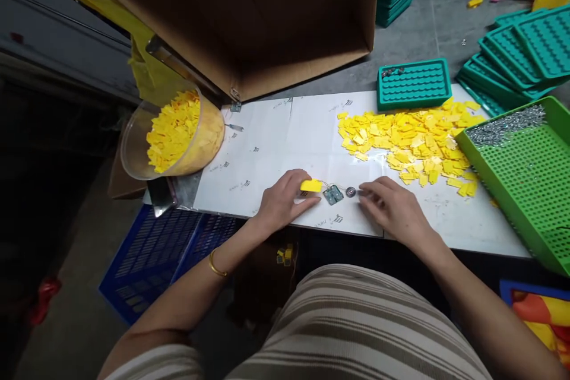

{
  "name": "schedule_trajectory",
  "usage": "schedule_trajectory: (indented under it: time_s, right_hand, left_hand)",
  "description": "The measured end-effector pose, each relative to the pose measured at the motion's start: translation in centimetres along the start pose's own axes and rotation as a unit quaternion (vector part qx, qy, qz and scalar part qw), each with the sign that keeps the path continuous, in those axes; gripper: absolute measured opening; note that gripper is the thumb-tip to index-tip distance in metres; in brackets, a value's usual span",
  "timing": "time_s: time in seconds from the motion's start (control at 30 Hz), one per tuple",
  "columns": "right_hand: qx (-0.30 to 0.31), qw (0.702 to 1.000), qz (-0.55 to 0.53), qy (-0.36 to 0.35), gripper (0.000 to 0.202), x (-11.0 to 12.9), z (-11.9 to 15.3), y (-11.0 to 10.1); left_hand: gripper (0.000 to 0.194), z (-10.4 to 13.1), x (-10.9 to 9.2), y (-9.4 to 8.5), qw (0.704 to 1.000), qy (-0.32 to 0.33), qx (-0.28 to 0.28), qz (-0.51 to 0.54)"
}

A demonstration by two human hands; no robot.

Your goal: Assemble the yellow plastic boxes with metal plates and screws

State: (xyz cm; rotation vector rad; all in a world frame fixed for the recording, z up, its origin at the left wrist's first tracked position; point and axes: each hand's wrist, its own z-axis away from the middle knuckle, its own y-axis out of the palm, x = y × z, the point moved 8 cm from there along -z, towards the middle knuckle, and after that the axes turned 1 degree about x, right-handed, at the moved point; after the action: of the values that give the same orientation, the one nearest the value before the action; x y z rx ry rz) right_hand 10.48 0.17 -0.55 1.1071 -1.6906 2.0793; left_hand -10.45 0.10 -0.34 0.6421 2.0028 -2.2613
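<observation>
In the head view, my left hand (281, 199) has a small yellow plastic piece (310, 185) at its fingertips, with the thumb stretched out below it. Just to the right lies a small green circuit board (333, 194) on the white work surface. Thin wires run from the board toward the yellow piece and to a small round dark part (351, 192), which looks like a speaker. My right hand (392, 208) is beside that round part, thumb and fingers apart, with nothing seen between them.
Loose yellow pieces (418, 142) are heaped at the right, before a green tray (414, 84). A green basket (525, 190) holds many metal bits. At left stand a clear tub (209, 130) of yellow pieces and a screwdriver (236, 127). A cardboard box (307, 74) stands behind.
</observation>
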Motion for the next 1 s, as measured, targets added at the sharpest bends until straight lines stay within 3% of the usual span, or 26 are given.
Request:
schedule_trajectory:
  time_s: [0.1, 0.2, 0.37, 0.5, 0.63, 0.8, 1.0]
  right_hand:
    - [0.051, 0.994, 0.092, 0.023, 0.022, 0.2, -2.0, 1.8]
    - [0.058, 0.992, 0.115, -0.013, 0.018, 0.8, -2.6, 2.2]
    - [0.008, 0.977, 0.179, -0.111, 0.023, 1.3, -1.0, 1.1]
    - [0.06, 0.978, 0.132, -0.148, 0.024, 1.0, 0.4, 1.3]
    - [0.064, 0.99, 0.068, -0.105, 0.027, 0.1, 0.0, 1.0]
    - [0.115, 0.982, 0.119, -0.092, 0.026, 0.1, -0.9, 1.8]
    - [0.125, 0.97, 0.192, -0.079, 0.025, 0.7, -1.0, 1.7]
  left_hand:
    - [0.032, 0.9, 0.4, -0.3, 0.995, -0.005, -0.009, 0.1]
    - [0.031, 1.5, 0.9, 0.1, 0.986, -0.031, 0.003, 0.166]
    - [0.057, 1.8, 1.3, 1.5, 0.987, -0.08, 0.061, 0.121]
    - [0.065, 1.9, 0.4, 1.7, 0.986, -0.052, 0.126, 0.099]
    - [0.066, 1.3, -0.1, 1.0, 0.979, -0.002, 0.174, 0.103]
    - [0.055, -0.3, -1.5, 0.8, 0.967, 0.099, 0.222, 0.075]
    - [0.062, -1.3, -2.4, 1.1, 0.95, 0.108, 0.291, 0.035]
